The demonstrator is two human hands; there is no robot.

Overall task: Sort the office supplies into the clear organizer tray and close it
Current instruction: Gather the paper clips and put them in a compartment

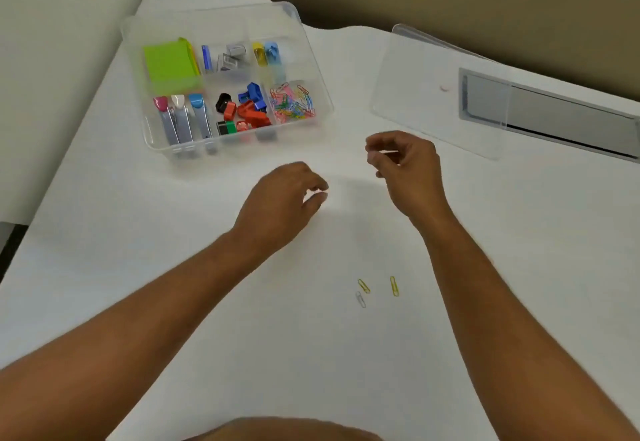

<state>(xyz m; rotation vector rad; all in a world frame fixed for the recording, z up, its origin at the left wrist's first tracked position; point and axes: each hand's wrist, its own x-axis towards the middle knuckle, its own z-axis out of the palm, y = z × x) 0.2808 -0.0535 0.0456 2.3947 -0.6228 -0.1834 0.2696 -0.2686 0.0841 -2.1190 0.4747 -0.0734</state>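
White desk (pixel 138 284), near to far. Three loose paper clips (pixel 377 290) nearest, between the forearms. Left hand (pixel 284 205) loosely curled, holding nothing visible. Right hand (pixel 405 163) pinched; contents unclear. Organizer tray (pixel 313 69) far left, uncovered, compartments filled. Clear lid (pixel 433 94) lying far right, well apart.
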